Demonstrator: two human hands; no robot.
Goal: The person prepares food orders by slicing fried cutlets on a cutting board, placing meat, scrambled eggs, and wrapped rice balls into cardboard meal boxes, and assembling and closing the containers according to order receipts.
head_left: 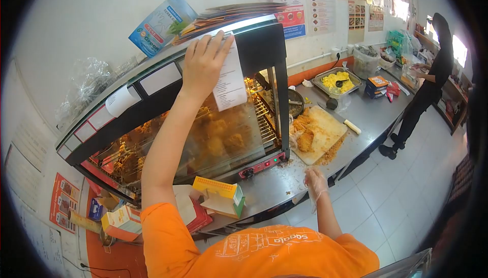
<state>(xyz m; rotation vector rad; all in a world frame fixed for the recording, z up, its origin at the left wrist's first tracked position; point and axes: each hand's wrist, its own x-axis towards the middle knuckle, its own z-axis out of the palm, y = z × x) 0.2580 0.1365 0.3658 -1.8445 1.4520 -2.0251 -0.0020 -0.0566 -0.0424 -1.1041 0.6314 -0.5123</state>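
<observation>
My left hand point(206, 64) is bare and reaches up to the top front edge of the heated display cabinet point(264, 44). Its fingers lie spread over the upper end of a printed paper slip point(231, 77), which hangs down in front of the glass. Browned food point(218, 138) shows on racks behind the glass. My right hand point(316, 182), in a clear glove, is low by the counter's front edge, its fingers curled together; what they hold, if anything, is hidden. Near it lies a cutting board point(325, 130) with a breaded piece point(305, 140) and shredded food.
Beyond the board are a knife point(352, 127), a metal tray of yellow food point(330, 92) with a black spoon, and small boxes point(376, 87). Opened cartons point(218, 194) stand below the cabinet. Another person point(432, 82) in dark clothes stands at the far right.
</observation>
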